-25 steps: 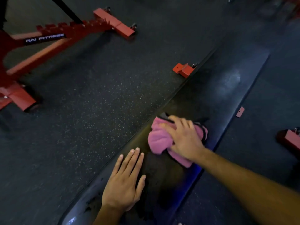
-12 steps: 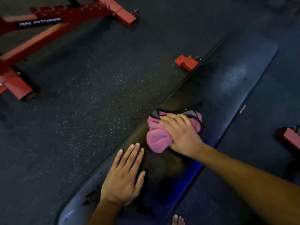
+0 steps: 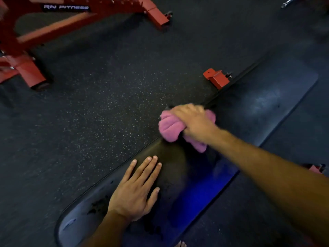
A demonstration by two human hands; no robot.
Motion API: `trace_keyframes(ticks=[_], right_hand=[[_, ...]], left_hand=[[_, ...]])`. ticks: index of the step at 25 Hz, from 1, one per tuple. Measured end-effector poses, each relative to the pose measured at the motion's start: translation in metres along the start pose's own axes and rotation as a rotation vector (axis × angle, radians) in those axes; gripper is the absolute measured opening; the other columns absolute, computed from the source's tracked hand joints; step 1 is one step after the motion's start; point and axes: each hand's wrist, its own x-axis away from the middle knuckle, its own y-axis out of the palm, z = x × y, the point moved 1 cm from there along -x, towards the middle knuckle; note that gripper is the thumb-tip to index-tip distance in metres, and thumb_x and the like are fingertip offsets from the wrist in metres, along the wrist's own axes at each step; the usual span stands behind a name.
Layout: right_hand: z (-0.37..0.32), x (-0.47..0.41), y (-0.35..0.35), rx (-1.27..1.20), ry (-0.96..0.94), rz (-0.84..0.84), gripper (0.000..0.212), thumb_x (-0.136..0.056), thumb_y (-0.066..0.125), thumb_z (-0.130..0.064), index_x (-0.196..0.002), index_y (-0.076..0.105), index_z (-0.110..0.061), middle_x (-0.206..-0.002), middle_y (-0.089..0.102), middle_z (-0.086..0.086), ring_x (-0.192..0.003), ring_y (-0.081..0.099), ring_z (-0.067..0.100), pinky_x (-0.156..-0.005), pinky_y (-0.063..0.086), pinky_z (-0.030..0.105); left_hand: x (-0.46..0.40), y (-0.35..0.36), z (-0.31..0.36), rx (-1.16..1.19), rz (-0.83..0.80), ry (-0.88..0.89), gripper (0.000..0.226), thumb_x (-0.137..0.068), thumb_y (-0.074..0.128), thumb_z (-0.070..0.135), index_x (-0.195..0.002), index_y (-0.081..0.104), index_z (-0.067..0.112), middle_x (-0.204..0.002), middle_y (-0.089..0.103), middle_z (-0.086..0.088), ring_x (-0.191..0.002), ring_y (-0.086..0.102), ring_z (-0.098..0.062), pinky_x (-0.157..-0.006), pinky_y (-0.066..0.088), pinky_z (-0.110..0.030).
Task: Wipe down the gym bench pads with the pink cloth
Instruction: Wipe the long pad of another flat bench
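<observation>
A long black bench pad (image 3: 263, 104) runs diagonally from the lower left to the upper right. The bunched pink cloth (image 3: 169, 126) lies on its left edge near the middle. My right hand (image 3: 194, 122) grips the cloth from above, fingers curled over it at the pad's edge. My left hand (image 3: 137, 189) rests flat on the near part of the pad, fingers straight and spread. The pad's near end shows scuffed patches and a blue reflection.
A red steel machine frame (image 3: 58, 24) stands on the speckled rubber floor at the upper left. A red bench foot (image 3: 216, 80) sticks out beside the pad's far left edge, and another red foot (image 3: 315, 168) shows at the right. Toes (image 3: 180, 244) peek in at the bottom.
My right hand has slid the pink cloth from the middle of the pad across to its left edge. My left hand stays flat on the pad.
</observation>
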Motion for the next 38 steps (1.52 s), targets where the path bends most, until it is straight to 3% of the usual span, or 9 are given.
trace_keyframes(ticks=[6,11,16,20,24,27,31,34,38], right_hand=[[0.069,-0.085,-0.045,0.277,0.284,-0.425,0.036,-0.089,0.053,-0.048,-0.122,0.060,-0.034,-0.128,0.063,0.000,-0.119,0.056,0.030,-0.101,0.035,0.052],[-0.001,-0.087,-0.011,0.207,0.217,-0.543,0.038,-0.080,0.053,-0.059,-0.096,0.067,-0.026,-0.102,0.064,0.001,-0.091,0.055,0.027,-0.092,0.042,0.046],[-0.083,-0.072,0.032,0.116,-0.088,-0.508,0.047,-0.083,0.054,-0.064,-0.113,0.068,-0.030,-0.111,0.068,0.004,-0.104,0.064,0.030,-0.084,0.045,0.044],[-0.026,-0.071,0.008,0.083,-0.265,-0.435,0.057,-0.075,0.043,-0.068,-0.114,0.058,-0.030,-0.113,0.068,-0.001,-0.104,0.065,0.027,-0.089,0.051,0.047],[0.078,-0.083,-0.041,0.281,-0.046,-0.433,0.050,-0.071,0.034,-0.071,-0.099,0.055,-0.035,-0.112,0.067,-0.005,-0.106,0.063,0.029,-0.093,0.046,0.049],[0.072,-0.089,-0.039,0.280,0.100,-0.439,0.039,-0.075,0.039,-0.064,-0.089,0.059,-0.034,-0.105,0.069,-0.005,-0.095,0.063,0.028,-0.090,0.047,0.048],[-0.020,-0.082,0.008,0.119,-0.128,-0.484,0.028,-0.091,0.048,-0.046,-0.097,0.064,-0.025,-0.101,0.068,0.002,-0.088,0.062,0.026,-0.078,0.046,0.042],[-0.044,-0.075,0.021,0.080,-0.294,-0.473,0.046,-0.084,0.045,-0.060,-0.109,0.064,-0.027,-0.105,0.068,-0.001,-0.091,0.063,0.025,-0.083,0.051,0.045],[0.030,-0.083,-0.021,0.179,-0.069,-0.451,0.040,-0.082,0.044,-0.061,-0.103,0.060,-0.031,-0.107,0.068,-0.001,-0.091,0.059,0.026,-0.078,0.044,0.041]], left_hand=[[0.001,0.002,-0.003,0.012,0.005,-0.007,0.070,-0.103,0.043,0.049,-0.163,0.031,0.014,-0.173,0.020,-0.006,-0.160,0.020,-0.022,-0.126,0.018,-0.053],[-0.002,0.000,-0.003,0.026,0.001,-0.001,0.071,-0.102,0.045,0.048,-0.163,0.032,0.013,-0.173,0.021,-0.007,-0.160,0.021,-0.022,-0.126,0.019,-0.053],[-0.001,-0.001,0.000,0.043,-0.035,-0.003,0.073,-0.100,0.045,0.048,-0.163,0.030,0.015,-0.173,0.020,-0.006,-0.159,0.024,-0.023,-0.125,0.020,-0.053],[-0.001,-0.002,-0.001,0.022,-0.044,-0.001,0.072,-0.100,0.042,0.047,-0.163,0.030,0.015,-0.173,0.021,-0.006,-0.158,0.025,-0.023,-0.126,0.018,-0.052],[-0.001,-0.003,-0.002,0.017,-0.039,-0.003,0.072,-0.101,0.042,0.048,-0.164,0.029,0.014,-0.173,0.019,-0.007,-0.160,0.019,-0.022,-0.127,0.017,-0.052],[-0.003,0.001,-0.002,0.026,-0.032,0.000,0.073,-0.101,0.042,0.048,-0.164,0.028,0.014,-0.174,0.018,-0.007,-0.160,0.018,-0.022,-0.127,0.017,-0.053],[0.000,-0.002,-0.001,0.027,-0.029,0.003,0.073,-0.101,0.042,0.047,-0.164,0.027,0.015,-0.174,0.018,-0.006,-0.160,0.018,-0.022,-0.127,0.018,-0.053],[-0.001,-0.002,-0.001,0.014,-0.026,-0.008,0.072,-0.101,0.042,0.046,-0.164,0.028,0.015,-0.173,0.020,-0.007,-0.160,0.019,-0.022,-0.129,0.016,-0.053],[0.000,0.004,-0.002,0.001,-0.016,0.004,0.071,-0.102,0.039,0.046,-0.165,0.026,0.014,-0.174,0.018,-0.007,-0.161,0.017,-0.023,-0.129,0.014,-0.053]])
